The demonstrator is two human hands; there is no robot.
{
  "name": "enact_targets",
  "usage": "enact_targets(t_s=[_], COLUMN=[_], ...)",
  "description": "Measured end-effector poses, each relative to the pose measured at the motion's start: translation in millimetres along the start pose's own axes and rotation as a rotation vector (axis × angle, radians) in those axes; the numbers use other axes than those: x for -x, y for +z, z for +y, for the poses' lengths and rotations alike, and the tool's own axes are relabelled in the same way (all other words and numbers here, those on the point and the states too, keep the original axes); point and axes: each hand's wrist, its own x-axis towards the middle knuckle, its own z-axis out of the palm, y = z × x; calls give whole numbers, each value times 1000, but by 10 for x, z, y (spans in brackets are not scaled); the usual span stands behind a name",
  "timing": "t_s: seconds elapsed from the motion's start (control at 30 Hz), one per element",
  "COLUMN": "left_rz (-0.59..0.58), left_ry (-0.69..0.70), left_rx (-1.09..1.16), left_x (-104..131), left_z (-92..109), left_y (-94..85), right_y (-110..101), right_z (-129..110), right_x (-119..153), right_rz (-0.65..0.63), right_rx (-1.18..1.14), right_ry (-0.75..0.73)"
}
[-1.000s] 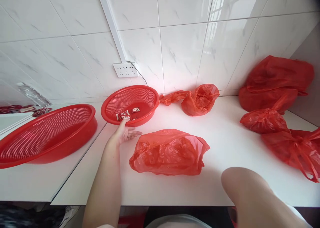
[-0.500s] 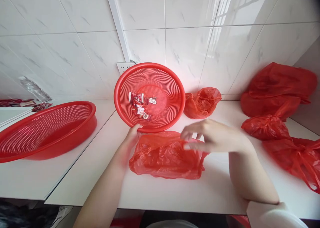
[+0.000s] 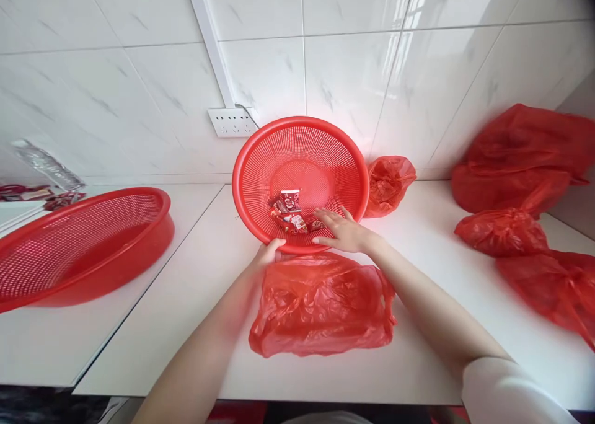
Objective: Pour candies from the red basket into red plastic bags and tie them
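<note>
A round red plastic basket [image 3: 356, 163] is tilted so that its mouth faces me. Several small red candy packets [image 3: 290, 201] lie together low inside it. My left hand [image 3: 268, 250] grips the basket's near rim, thumb on top and the other fingers hidden beneath. Reaching over the near right rim, my right hand [image 3: 341, 230] has its fingers outstretched, their tips beside the packets. Just below the basket, a crumpled red plastic bag [image 3: 323, 312] lies on the white table [image 3: 195, 343].
Another red basket [image 3: 144, 250] stands at the left. A plastic bottle [image 3: 49, 163] lies behind it. Near the wall are a small red bag [image 3: 390, 185] and, farther right, a large red bag [image 3: 520, 157], a tied bag [image 3: 502, 232] and another bag [image 3: 553, 287]. A power socket [image 3: 231, 122] sits on the wall.
My right hand has moved from above the plastic bag into the basket. The basket, with my left hand on its rim, has shifted slightly right, and the packets inside lie differently.
</note>
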Motion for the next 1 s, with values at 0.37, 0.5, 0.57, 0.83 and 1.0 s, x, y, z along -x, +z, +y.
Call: enact_targets(t_s=[0.37,0.5,0.57,0.83,1.0], left_rz=[47,36,43,111,181], left_ry=[162,275,260,392,499], left_rx=[59,49,45,31,-12], left_x=[-106,-119,-122,83,456], left_z=[-68,-8,5,235,602], left_y=[-29,-47,-55,-54,-107], right_y=[-71,-375,-557,-542,-122], right_z=[-45,-89,-185,-812,-794], right_x=[-2,119,232,437,237], right_rz=[-42,26,56,-715,-368], right_rx=[-67,-215,-326,-401,-94], right_ry=[-230,-274,-237,-278,14])
